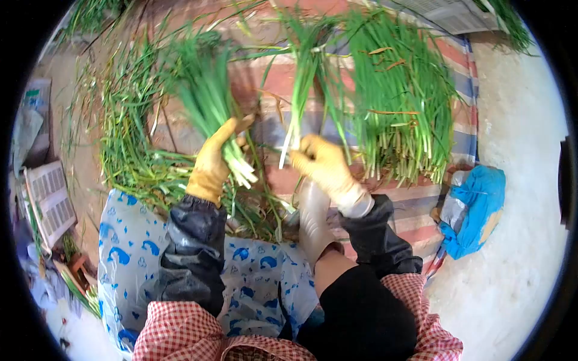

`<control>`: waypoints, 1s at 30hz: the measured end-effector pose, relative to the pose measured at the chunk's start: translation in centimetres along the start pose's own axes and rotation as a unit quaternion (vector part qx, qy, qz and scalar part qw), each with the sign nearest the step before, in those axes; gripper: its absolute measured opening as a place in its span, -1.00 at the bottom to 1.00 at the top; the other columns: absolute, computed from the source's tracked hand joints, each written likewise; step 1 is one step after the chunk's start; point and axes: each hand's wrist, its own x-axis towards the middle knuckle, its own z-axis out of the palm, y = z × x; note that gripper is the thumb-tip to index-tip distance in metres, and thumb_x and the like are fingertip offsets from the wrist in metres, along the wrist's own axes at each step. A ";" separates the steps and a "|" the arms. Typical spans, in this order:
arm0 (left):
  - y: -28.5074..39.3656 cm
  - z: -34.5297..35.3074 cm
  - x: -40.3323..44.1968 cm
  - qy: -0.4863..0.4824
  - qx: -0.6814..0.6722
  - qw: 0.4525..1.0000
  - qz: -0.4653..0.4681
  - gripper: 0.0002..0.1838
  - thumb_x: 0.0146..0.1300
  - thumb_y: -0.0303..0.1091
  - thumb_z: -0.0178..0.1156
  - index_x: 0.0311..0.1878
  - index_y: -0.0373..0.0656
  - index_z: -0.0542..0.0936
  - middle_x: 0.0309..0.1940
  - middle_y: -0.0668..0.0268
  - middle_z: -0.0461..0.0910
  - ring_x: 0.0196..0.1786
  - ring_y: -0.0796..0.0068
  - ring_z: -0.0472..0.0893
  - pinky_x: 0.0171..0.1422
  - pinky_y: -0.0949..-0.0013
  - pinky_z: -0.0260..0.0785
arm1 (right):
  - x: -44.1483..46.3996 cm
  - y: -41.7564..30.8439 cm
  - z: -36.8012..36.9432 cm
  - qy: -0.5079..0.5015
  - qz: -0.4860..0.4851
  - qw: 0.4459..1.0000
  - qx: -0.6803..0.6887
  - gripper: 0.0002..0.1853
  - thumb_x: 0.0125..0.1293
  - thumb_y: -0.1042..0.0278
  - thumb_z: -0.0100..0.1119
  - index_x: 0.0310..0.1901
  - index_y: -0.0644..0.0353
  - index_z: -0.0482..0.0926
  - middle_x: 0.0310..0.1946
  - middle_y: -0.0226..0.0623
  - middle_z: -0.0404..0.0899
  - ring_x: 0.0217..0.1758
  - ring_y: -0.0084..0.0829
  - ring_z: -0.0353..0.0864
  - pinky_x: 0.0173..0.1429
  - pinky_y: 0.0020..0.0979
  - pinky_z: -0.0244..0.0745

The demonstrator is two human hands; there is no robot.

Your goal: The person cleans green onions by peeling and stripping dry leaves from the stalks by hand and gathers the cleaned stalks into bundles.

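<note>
Because the leafy ends fan out loosely, the left hand, in a yellow rubber glove [211,159], wraps round the lower part of a thick bunch of green stalks with white ends [208,90], presumably where the stems run tightest. Fingers curled firmly around it; white ends poke out past the palm toward the other hand, leaves angled up and away. Right hand, in a matching yellow glove [328,165]: grip narrow, thumb and fingertips nearly together, seemingly pinching a slim bundle of similar stalks [302,90] just above its pale ends. A light hold probably suits so few stems; whether they are lifted off the ground cover, cannot tell. Beyond the right hand, a broad heap of green stalks [400,90] lies with its pale ends toward the person, likely so stems come within easy reach. It rests on a red, white and blue striped sheet [415,225], which would keep it off the floor. Left side: tangled, yellowing leaf litter [129,120], apart from the heap. Clear plastic sheeting with blue print [132,240] lies near the lap, perhaps against wet. Pale grey boot [313,210] planted on the striped sheet, just below the right hand.
</note>
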 end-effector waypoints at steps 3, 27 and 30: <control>0.6 1.2 0.6 -0.027 0.056 0.998 -0.002 -0.71 0.28 -0.19 0.17 -0.06 -0.17 0.52 -0.52 0.40 0.49 -0.50 0.56 0.48 -0.45 0.49 0.41 | -1.8 -1.3 2.1 -0.070 -0.029 0.976 -0.203 -0.78 0.14 0.20 0.24 -0.38 0.15 0.47 -0.49 -0.08 0.52 -0.45 -0.06 0.54 -0.32 -0.28 0.46; -3.0 4.4 3.5 0.194 0.129 0.969 0.084 -0.86 0.12 -0.43 0.26 -0.27 -0.25 0.58 -0.53 0.28 0.54 -0.51 0.40 0.59 -0.54 0.28 0.46 | 1.8 2.7 5.4 0.070 0.114 0.990 0.047 -0.84 0.31 0.33 0.13 -0.36 0.22 0.48 -0.64 -0.45 0.43 -0.58 -0.62 0.37 -0.51 -0.49 0.28; -3.0 4.4 3.3 0.216 0.088 0.967 0.104 -0.85 0.10 -0.41 0.28 -0.29 -0.24 0.59 -0.54 0.28 0.55 -0.52 0.40 0.59 -0.53 0.30 0.45 | 1.6 1.1 4.6 0.074 0.199 0.942 0.261 -0.86 0.32 0.34 0.10 -0.33 0.22 0.52 -0.63 -0.45 0.47 -0.62 -0.63 0.39 -0.56 -0.58 0.23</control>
